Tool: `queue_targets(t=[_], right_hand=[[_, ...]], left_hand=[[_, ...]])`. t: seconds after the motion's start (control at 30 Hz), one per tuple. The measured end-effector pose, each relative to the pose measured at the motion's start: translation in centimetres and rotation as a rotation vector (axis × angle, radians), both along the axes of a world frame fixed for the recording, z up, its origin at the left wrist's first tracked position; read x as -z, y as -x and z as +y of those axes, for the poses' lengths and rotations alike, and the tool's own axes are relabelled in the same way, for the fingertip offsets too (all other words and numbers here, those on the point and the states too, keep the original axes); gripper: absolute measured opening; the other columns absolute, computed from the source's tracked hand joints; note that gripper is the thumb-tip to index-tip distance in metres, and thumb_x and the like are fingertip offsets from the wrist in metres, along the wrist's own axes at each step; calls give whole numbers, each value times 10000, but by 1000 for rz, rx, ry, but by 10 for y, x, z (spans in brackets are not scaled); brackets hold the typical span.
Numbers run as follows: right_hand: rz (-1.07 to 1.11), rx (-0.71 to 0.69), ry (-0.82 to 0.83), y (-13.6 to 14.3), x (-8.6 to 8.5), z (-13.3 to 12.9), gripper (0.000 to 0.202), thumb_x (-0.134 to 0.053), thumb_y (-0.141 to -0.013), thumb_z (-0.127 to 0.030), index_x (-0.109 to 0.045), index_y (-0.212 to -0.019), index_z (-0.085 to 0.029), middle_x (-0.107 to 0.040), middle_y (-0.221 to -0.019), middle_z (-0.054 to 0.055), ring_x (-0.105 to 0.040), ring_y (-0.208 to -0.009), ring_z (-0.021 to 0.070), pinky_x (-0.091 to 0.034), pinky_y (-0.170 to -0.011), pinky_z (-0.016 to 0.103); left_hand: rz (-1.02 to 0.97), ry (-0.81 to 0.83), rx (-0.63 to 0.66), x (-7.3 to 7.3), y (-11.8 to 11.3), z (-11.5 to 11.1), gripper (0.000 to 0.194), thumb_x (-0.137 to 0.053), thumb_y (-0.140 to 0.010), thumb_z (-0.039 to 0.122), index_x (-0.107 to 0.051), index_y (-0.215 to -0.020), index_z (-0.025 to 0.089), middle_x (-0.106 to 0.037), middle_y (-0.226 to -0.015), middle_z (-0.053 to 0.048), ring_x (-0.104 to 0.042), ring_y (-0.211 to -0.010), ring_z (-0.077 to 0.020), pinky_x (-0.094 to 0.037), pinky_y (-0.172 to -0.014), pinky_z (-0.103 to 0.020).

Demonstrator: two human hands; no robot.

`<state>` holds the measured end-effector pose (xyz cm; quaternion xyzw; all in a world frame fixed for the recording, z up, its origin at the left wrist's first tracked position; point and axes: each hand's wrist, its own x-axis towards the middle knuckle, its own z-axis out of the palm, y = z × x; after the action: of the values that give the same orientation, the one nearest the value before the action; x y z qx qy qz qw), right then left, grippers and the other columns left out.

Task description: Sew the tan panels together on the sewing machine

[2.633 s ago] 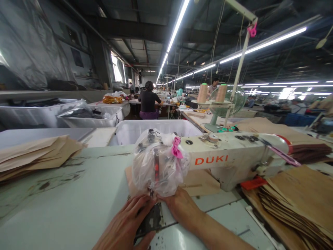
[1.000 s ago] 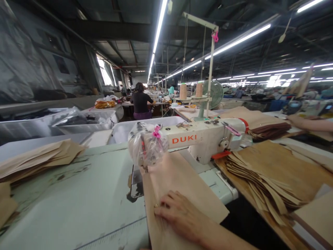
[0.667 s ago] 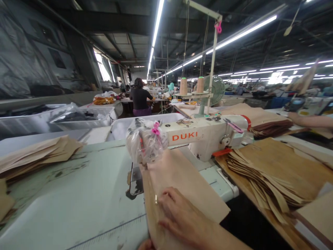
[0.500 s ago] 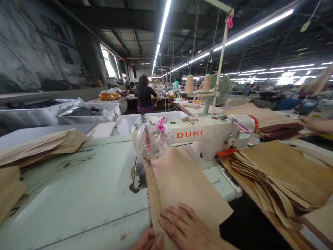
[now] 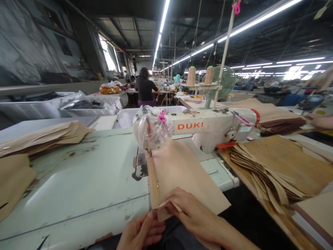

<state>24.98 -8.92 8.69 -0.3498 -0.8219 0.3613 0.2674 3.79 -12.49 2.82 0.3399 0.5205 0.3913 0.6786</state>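
Note:
A beige panel of sheet material (image 5: 179, 170) lies under the needle area of a white sewing machine (image 5: 189, 125) marked DUKI. Along its left edge runs a narrow folded strip with a small shiny spot. My right hand (image 5: 188, 211) grips the panel's near end, curling its edge up with bent fingers. My left hand (image 5: 143, 231) has thumb and fingers closed at the panel's near left corner, just below the table edge. Clear plastic (image 5: 153, 126) with a pink clip (image 5: 162, 115) wraps the machine's head.
Stacks of beige pieces (image 5: 44, 135) lie on the left of the pale green table (image 5: 85, 177). On the right are a pile of tan pieces (image 5: 288, 163) and brown ones (image 5: 283, 125). Another person's hand (image 5: 318, 121) shows far right; a person in black (image 5: 145, 90) sits ahead.
My right hand has gone from lying flat on the panel to gripping and lifting its near edge. My left hand has come further into view at the corner.

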Motion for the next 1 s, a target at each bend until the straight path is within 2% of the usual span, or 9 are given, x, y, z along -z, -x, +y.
queue_targets(t=[0.13, 0.23, 0.47, 0.57, 0.67, 0.77, 0.87, 1.0], right_hand=[[-65, -10, -11, 4, 6, -1, 345, -382, -1090, -295, -674, -955, -173, -656, -1053, 49, -590, -1026, 160, -450, -964, 274], [-89, -3, -27, 5, 7, -2, 328, -384, -1088, -267, -658, -938, -167, -645, -1042, 43, -582, -1018, 155, -449, -959, 272], [-112, -18, -55, 5, 9, -4, 311, -368, -1092, -260, -657, -1016, -175, -636, -1060, 47, -568, -1033, 159, -445, -972, 278], [-89, -50, -85, 4, 12, -5, 291, -389, -1089, -275, -664, -1052, -187, -635, -1104, 45, -559, -1077, 159, -435, -989, 270], [-36, -18, -38, 2, 13, -4, 319, -359, -1096, -272, -657, -1025, -181, -635, -1087, 44, -574, -1052, 145, -444, -967, 245], [-7, 6, 19, -1, 9, -2, 332, -346, -1101, -281, -649, -1010, -181, -629, -1066, 39, -584, -1039, 134, -449, -953, 228], [-31, -38, 9, -3, 3, -3, 336, -339, -1102, -278, -649, -1012, -187, -622, -1081, 37, -571, -1075, 136, -438, -985, 231], [-95, -45, -37, -3, -3, -6, 322, -339, -1098, -263, -645, -1037, -185, -609, -1106, 46, -549, -1081, 149, -441, -983, 250]], left_hand=[[-140, 8, -73, -2, -7, -4, 705, -844, -622, 699, -779, -1015, 117, -763, -1071, -162, -722, -1031, -342, -593, -902, -402], [-192, 16, -113, -3, -10, -8, 713, -864, -595, 691, -778, -1000, 109, -762, -1057, -183, -714, -1049, -357, -584, -926, -417], [-127, -6, -136, -6, -14, -10, 780, -821, -603, 747, -768, -1030, 97, -751, -1086, -201, -703, -1073, -378, -576, -941, -442], [-133, -24, -124, -4, -14, -10, 731, -818, -611, 746, -779, -992, 124, -762, -1071, -167, -711, -1057, -368, -582, -932, -439], [-134, -21, -123, -2, -15, -9, 649, -864, -622, 668, -778, -989, 139, -766, -1074, -143, -720, -1043, -346, -600, -892, -399], [-117, 4, -147, -1, -16, -7, 661, -913, -578, 617, -760, -993, 126, -773, -1042, -142, -734, -1008, -328, -616, -841, -359], [-74, 31, -173, 0, -17, -4, 675, -943, -490, 623, -749, -910, 131, -788, -941, -129, -754, -934, -318, -628, -790, -350], [-54, 15, -173, 0, -19, -2, 639, -941, -492, 621, -748, -863, 137, -789, -909, -130, -759, -904, -314, -621, -793, -351]])
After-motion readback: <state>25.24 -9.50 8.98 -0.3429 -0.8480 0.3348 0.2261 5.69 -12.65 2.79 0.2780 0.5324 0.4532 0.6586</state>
